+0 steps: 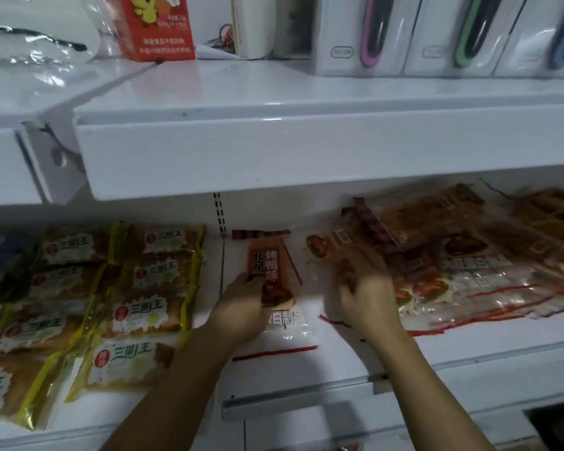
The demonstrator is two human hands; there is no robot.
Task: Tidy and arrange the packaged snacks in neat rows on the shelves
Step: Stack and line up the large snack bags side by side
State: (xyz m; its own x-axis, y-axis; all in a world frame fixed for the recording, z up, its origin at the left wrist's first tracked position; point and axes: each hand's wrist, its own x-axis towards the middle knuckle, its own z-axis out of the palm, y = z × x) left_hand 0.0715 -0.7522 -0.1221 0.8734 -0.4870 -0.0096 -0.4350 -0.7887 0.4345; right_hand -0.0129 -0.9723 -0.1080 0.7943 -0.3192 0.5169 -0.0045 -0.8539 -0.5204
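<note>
On the white lower shelf (339, 340) lies a clear snack packet with a red-brown label (267, 265) and a red strip at its near end. My left hand (241, 307) rests on its left side, thumb on the label. My right hand (362, 294), blurred, reaches with curled fingers into a loose heap of similar red-and-clear snack packets (453, 255) on the right; whether it holds one I cannot tell. Rows of yellow-edged bread packets (140, 288) lie on the left part of the shelf.
The upper shelf's deep front edge (306, 151) overhangs the packets. On it stand a red carton (157, 27), a clear plastic bag (30, 30) and white boxed items (453, 37). A slotted upright (220, 216) divides the back wall.
</note>
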